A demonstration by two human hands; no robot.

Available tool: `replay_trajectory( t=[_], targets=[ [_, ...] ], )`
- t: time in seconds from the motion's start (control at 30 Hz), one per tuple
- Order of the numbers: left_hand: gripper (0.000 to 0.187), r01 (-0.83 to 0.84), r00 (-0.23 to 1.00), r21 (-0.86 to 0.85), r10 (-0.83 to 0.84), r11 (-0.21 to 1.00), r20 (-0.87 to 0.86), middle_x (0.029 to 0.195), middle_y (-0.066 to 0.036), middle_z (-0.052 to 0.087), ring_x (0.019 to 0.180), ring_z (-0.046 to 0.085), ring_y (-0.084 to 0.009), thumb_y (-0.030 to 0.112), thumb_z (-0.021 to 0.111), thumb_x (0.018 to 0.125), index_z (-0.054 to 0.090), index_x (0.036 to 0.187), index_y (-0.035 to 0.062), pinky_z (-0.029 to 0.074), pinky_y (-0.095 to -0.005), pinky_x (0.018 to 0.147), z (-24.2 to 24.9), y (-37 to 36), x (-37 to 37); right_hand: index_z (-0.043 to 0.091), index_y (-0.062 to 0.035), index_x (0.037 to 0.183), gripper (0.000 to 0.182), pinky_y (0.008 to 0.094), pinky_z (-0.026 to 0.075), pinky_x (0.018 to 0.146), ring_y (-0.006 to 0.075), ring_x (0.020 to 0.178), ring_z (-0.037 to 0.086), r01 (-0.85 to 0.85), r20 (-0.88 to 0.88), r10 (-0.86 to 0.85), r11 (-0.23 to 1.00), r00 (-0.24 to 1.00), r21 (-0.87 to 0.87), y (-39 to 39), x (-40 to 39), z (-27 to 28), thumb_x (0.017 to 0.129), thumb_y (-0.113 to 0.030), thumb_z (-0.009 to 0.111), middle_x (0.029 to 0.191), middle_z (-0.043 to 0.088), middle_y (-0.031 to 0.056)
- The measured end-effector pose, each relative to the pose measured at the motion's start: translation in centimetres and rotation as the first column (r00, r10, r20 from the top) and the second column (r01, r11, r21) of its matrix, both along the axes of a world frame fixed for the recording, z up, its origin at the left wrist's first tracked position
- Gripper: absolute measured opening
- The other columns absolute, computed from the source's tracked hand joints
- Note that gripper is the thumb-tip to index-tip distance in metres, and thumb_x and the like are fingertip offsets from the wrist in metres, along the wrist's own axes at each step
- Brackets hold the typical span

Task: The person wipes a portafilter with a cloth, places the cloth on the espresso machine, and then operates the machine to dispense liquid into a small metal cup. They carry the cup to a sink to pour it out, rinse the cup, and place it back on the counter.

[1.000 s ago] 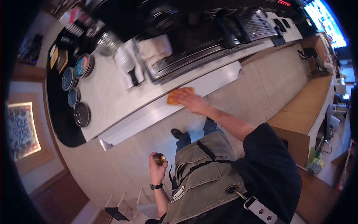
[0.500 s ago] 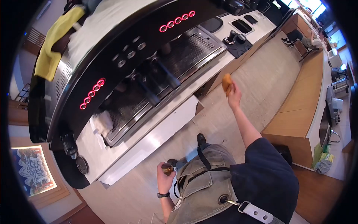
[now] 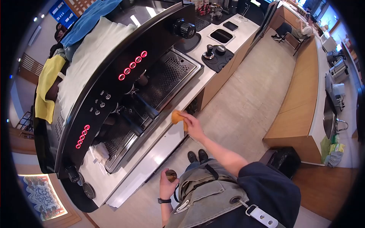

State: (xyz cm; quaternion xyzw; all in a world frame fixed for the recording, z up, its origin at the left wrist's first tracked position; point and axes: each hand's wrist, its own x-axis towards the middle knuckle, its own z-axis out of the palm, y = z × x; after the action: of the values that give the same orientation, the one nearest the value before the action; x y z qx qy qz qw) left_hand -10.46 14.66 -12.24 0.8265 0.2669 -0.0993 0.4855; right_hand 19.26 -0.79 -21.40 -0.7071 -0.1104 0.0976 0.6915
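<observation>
An orange cloth (image 3: 177, 117) is held in my right hand (image 3: 193, 126), close to the front edge of the white counter (image 3: 167, 121). Low in the view, my left hand (image 3: 167, 187) is closed round a small round metal cup (image 3: 171, 175), its opening facing up. A large black coffee machine (image 3: 114, 89) with red-lit buttons stands on the counter. Two black-handled portafilters (image 3: 146, 109) are fitted in it, above the metal drip tray (image 3: 173, 76).
Tampers (image 3: 217, 53) rest on a black mat beyond the machine. A crumpled white cloth (image 3: 99, 152) lies at the near end of the drip tray. A wooden cabinet (image 3: 294, 102) runs along the right. Far back, a person (image 3: 303, 30) sits on a chair.
My right hand has moved left and down with the orange cloth, nearer to the counter edge. The view has shifted. My left hand still holds the metal cup.
</observation>
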Motion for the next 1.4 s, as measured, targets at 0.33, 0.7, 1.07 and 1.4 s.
replay_trajectory(
  t=[0.33,0.7,1.07,1.4],
  targets=[
    [0.069,0.248,0.953,0.020,-0.247,0.969,0.173,0.131,-0.019,0.059,0.121,0.061,-0.0377,0.019,0.080,0.079,0.050,0.138,0.0013,0.049,-0.0426,0.104,6.2,-2.4,10.5,0.050,-0.0046,0.147,0.054,0.0449,0.050,0.110,0.0284,0.129,0.061,0.609,-0.720,0.076,0.478,0.690,0.633,-17.9,-2.2,1.1,0.109,-0.043,0.047,0.141,0.062,0.0113],
    [0.072,-0.204,0.793,0.143,0.078,0.969,0.605,0.126,-0.011,0.060,0.115,0.062,-0.0250,0.020,0.086,0.080,0.054,0.143,0.0057,0.050,-0.0368,0.099,11.4,-6.6,30.3,0.050,-0.0095,0.148,0.052,0.0432,0.051,0.104,0.0239,0.125,0.061,0.285,-0.582,0.237,0.693,0.778,0.662,-25.7,11.4,5.2,0.105,-0.039,0.059,0.140,0.062,0.0064],
    [0.080,-0.632,0.710,0.374,0.314,0.679,0.630,0.118,-0.021,0.074,0.111,0.072,-0.0296,0.022,0.085,0.084,0.045,0.148,-0.0017,0.054,-0.0397,0.096,6.5,-4.0,42.3,0.051,-0.0085,0.143,0.046,0.0409,0.053,0.100,0.0225,0.119,0.063,0.368,-0.595,0.114,0.688,0.796,0.625,-41.1,20.4,9.3,0.100,-0.022,0.063,0.131,0.064,0.0075],
    [0.025,-0.504,0.513,-0.007,0.306,0.863,0.802,0.126,-0.017,0.066,0.120,0.062,-0.0249,0.006,0.061,0.101,0.060,0.124,-0.0036,0.049,-0.0374,0.104,8.9,-23.5,45.4,0.048,-0.0094,0.147,0.043,0.0435,0.051,0.104,0.0245,0.124,0.062,0.595,-0.658,-0.041,0.473,0.752,0.650,-49.8,25.9,7.5,0.106,-0.022,0.054,0.138,0.062,0.0076]
  ],
)
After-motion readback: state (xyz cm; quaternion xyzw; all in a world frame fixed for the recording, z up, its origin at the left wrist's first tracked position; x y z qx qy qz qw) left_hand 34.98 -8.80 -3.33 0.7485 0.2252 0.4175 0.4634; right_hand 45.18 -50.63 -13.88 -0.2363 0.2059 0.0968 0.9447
